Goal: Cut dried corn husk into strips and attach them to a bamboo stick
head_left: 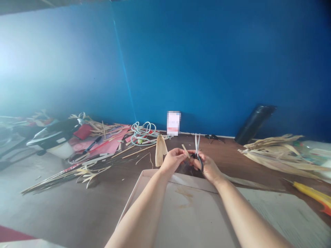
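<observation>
My left hand (173, 159) is closed on a piece of dried corn husk (160, 149) that stands up to its left, and pinches a thin husk strip (185, 150) towards the right. My right hand (207, 166) grips a pair of scissors (198, 146) with the blades pointing up, slightly parted, next to the strip. Both hands meet above the far edge of a pale board (186, 213) lying on the brown floor.
A heap of dried husks (276, 151) lies at the right, with a yellow and orange object (314, 195) nearer. Left are thin sticks (77, 170), pink paper (108, 144), a coil of pale cord (143, 132) and a white pot (55, 143). A black roll (254, 124) leans on the blue wall.
</observation>
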Available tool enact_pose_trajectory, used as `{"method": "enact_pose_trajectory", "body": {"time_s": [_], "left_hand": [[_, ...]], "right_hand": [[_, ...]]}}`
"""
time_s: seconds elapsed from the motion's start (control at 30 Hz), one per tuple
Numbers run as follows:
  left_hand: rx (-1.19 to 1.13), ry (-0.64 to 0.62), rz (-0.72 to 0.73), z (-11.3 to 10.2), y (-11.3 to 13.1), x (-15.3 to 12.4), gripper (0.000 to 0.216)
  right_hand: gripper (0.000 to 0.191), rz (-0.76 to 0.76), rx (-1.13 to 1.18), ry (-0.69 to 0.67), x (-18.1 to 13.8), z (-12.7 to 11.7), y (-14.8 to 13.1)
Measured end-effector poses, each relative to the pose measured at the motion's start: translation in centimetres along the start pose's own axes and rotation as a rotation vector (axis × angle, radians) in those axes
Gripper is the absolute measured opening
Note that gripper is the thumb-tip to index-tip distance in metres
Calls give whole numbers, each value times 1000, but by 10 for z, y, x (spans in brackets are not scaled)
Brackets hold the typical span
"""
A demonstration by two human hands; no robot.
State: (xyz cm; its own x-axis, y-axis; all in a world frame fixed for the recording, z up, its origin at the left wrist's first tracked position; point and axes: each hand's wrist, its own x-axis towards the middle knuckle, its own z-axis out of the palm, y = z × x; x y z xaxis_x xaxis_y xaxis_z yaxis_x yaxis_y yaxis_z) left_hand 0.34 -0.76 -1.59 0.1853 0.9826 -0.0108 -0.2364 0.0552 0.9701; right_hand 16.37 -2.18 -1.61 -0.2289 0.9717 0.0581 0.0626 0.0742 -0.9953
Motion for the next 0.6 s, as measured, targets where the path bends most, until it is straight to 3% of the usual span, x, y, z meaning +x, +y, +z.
{"method": "enact_pose_trajectory", "body": {"time_s": [0.27, 0.6], "left_hand": [[-229, 130, -27, -2, 6, 0, 27], [-460, 142, 6, -3, 6, 3, 26]], "right_hand": [[51, 43, 12, 34, 1, 5, 5], [43, -8, -124, 61, -6, 18, -7]]}}
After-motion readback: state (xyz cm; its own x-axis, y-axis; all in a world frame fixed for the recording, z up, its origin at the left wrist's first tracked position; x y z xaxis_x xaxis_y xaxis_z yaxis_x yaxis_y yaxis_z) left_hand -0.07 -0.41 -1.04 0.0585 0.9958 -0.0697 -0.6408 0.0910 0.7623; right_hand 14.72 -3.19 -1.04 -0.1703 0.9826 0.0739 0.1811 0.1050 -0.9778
